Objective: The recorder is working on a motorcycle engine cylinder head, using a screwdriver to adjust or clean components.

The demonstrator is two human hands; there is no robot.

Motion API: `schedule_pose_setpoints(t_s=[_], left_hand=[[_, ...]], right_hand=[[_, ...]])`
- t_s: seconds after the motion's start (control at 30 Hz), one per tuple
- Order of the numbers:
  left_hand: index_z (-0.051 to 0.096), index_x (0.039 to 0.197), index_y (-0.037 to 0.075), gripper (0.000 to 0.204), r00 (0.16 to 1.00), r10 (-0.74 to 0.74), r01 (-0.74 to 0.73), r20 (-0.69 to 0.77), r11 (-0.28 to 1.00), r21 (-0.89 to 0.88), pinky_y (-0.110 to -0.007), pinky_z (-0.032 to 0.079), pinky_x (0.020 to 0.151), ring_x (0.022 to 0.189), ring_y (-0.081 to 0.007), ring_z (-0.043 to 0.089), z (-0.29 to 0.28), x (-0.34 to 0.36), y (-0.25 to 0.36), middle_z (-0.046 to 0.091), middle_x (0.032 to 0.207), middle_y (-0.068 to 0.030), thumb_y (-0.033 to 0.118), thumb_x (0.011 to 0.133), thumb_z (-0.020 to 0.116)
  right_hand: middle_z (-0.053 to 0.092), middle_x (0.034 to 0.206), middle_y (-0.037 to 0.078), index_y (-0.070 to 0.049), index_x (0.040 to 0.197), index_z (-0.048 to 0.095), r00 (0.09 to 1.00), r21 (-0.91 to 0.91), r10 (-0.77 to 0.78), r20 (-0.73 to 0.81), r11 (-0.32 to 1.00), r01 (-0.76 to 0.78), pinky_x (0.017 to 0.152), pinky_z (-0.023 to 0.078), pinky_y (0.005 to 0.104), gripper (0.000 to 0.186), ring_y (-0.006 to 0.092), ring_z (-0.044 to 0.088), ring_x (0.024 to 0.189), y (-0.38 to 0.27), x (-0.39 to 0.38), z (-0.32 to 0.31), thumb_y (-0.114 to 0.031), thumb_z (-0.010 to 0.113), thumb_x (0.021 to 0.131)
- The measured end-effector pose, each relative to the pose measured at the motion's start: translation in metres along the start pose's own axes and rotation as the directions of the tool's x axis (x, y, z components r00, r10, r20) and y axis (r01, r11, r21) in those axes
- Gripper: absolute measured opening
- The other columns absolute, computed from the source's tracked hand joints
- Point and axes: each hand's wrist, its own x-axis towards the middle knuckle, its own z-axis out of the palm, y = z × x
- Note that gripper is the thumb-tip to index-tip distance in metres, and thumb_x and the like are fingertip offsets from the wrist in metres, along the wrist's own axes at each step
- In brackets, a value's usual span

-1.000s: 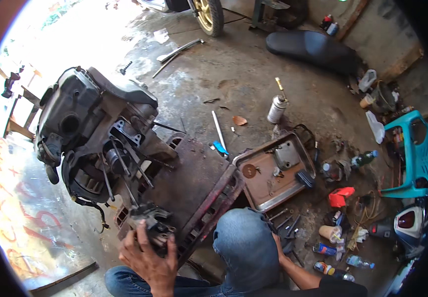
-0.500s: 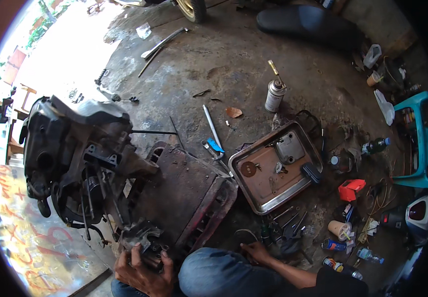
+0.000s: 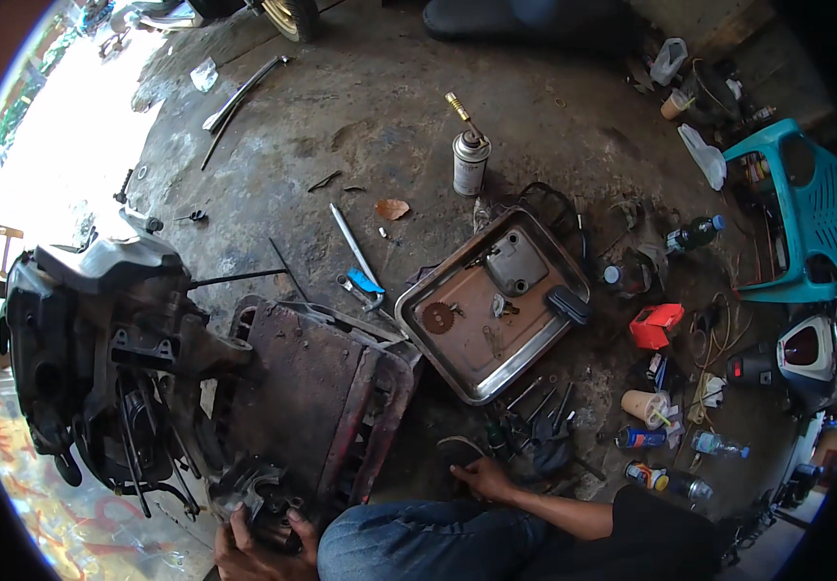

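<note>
My left hand [image 3: 265, 557] is at the lower edge, its fingers and thumb curled round a dark, greasy metal engine part [image 3: 265, 492]. That part sits at the near end of a rusty flat metal stand [image 3: 288, 387]. Left of the stand rises a larger black motorbike assembly [image 3: 99, 339] with rods and brackets. Beyond my jeans-clad knee [image 3: 409, 537], my right hand [image 3: 484, 480] is low over the floor with its fingers curled in. It is beside a dark rounded thing with a pale curved edge [image 3: 459, 451]; whatever the fingers hold is hidden.
A metal tray [image 3: 477, 387] holds a grey cover [image 3: 517, 261], a toothed disc [image 3: 438, 318] and small parts. Hand tools [image 3: 544, 407] lie near it. Farther off stands a gas canister with a torch head [image 3: 471, 163]. Bottles, cups and a teal stool [image 3: 796, 261] are at right.
The whole view has swung, so the scene sits farther left. My left hand stays at the engine part, and my right hand keeps its place beside the dark rounded thing.
</note>
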Motion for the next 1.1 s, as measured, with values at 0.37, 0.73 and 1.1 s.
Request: schedule_pose_setpoints(t_s=[0.37, 0.73, 1.1], left_hand=[[0.065, 0.146, 0.02, 0.065, 1.0, 0.004, -0.003, -0.005, 0.998, 0.064, -0.055, 0.041, 0.102, 0.123, -0.0379, 0.06, 0.011, -0.012, -0.001, 0.063, 0.13, -0.0132, 0.051, 0.091, 0.073], [0.057, 0.159, 0.021, 0.077, 0.998, 0.029, -0.025, 0.061, 0.998, -0.064, -0.053, 0.039, 0.108, 0.132, -0.035, 0.054, 0.0, -0.01, -0.011, 0.059, 0.143, -0.0103, 0.06, 0.096, 0.079], [0.056, 0.161, 0.031, 0.082, 0.996, 0.014, -0.005, 0.092, 0.996, -0.093, -0.049, 0.041, 0.107, 0.134, -0.034, 0.055, 0.002, -0.008, -0.008, 0.059, 0.143, -0.0066, 0.061, 0.09, 0.085]], right_hand=[[0.06, 0.055, 0.005, -0.001, 0.093, 0.081, 0.994, 0.076, -0.085, -0.063, 0.993, 0.09, 0.043, 0.041, 0.0353, 0.063, 0.0154, 0.056, 0.043, 0.001, -0.005, 0.007, -0.059, 0.063, 0.111], [0.08, 0.094, 0.006, -0.001, 0.11, 0.081, 0.991, 0.167, -0.107, 0.075, 0.982, 0.093, 0.083, 0.059, 0.0302, 0.045, 0.0156, 0.076, 0.09, 0.064, -0.055, -0.023, -0.043, 0.066, 0.113], [0.069, 0.147, 0.011, 0.001, 0.151, 0.064, 0.997, 0.346, -0.032, -0.076, 0.937, 0.056, 0.122, 0.045, 0.0398, 0.062, 0.0225, 0.064, 0.135, 0.185, -0.134, -0.02, -0.048, 0.059, 0.114]])
